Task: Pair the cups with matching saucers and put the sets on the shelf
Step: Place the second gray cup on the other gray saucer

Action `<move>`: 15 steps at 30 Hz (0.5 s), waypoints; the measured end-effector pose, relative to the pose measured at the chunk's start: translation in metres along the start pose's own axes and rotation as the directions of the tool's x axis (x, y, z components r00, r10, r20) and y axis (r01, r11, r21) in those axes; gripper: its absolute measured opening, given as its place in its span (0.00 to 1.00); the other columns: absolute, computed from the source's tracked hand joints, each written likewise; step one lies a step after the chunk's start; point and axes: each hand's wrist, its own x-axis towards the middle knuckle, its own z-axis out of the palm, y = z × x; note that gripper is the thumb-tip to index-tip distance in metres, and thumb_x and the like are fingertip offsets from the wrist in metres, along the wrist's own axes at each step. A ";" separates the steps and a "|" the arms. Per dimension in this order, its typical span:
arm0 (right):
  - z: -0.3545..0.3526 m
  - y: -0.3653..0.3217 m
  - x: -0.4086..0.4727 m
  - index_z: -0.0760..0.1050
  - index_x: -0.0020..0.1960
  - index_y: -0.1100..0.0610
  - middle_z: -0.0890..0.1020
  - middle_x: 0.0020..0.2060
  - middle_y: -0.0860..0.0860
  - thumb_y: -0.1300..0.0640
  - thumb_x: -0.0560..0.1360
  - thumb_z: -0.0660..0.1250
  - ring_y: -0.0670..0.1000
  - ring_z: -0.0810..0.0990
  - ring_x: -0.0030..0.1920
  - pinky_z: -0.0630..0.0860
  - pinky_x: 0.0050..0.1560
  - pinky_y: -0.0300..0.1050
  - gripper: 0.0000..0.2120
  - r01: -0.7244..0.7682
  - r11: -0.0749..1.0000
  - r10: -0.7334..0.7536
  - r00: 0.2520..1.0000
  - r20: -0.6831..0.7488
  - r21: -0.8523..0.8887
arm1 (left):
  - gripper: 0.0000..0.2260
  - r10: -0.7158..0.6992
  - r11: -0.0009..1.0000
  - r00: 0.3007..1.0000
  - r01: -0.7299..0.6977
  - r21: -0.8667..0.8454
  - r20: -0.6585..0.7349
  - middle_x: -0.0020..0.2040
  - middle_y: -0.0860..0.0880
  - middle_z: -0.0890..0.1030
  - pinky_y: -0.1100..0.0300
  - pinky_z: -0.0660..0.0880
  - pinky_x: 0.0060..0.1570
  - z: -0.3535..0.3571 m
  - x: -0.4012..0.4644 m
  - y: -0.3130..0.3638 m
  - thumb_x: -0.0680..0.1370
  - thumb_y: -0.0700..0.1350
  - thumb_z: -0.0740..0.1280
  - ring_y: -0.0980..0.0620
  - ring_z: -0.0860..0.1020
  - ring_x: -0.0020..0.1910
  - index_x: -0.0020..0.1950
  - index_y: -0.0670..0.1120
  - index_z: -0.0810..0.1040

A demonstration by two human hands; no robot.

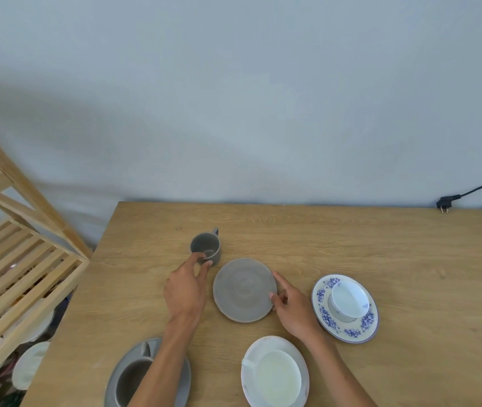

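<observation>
Left hand: fingers narrow, pinching near rim of grey cup. Right hand: thumb and forefinger spread, gripping right edge of grey saucer on surface.

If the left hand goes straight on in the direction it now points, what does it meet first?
The grey cup: the fingertips of the left hand are at its near rim, seemingly pinching it. Nothing lies between them.

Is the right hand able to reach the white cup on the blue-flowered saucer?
Probably yes. The right hand grips the grey saucer beside the white cup, and nothing stands between them; it must let go first.
</observation>
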 end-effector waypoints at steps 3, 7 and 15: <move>0.001 0.004 0.005 0.67 0.75 0.37 0.84 0.40 0.54 0.52 0.81 0.65 0.50 0.83 0.42 0.79 0.51 0.46 0.25 -0.013 0.999 0.014 1.000 -0.015 0.051 | 0.09 0.011 0.999 1.000 -0.010 -0.053 0.009 0.35 0.53 0.83 0.58 0.73 0.31 -0.004 -0.010 0.005 0.78 0.56 0.67 0.53 0.74 0.26 0.57 0.57 0.79; 0.002 0.002 0.005 0.69 0.69 0.32 0.84 0.39 0.57 0.53 0.82 0.64 0.48 0.79 0.29 0.81 0.35 0.47 0.21 -0.028 0.992 0.031 0.999 -0.029 0.125 | 0.09 0.065 0.996 0.996 -0.061 -0.068 0.064 0.33 0.55 0.80 0.60 0.68 0.30 -0.005 -0.026 0.014 0.78 0.55 0.68 0.55 0.74 0.26 0.57 0.57 0.80; -0.002 -0.001 0.001 0.68 0.74 0.36 0.84 0.40 0.59 0.54 0.83 0.63 0.49 0.74 0.21 0.71 0.21 0.39 0.22 -0.034 0.986 0.036 0.999 -0.009 0.162 | 0.11 0.083 0.995 0.988 -0.076 -0.058 0.130 0.46 0.54 0.86 0.60 0.72 0.35 0.005 -0.057 0.023 0.77 0.56 0.68 0.51 0.83 0.40 0.59 0.58 0.80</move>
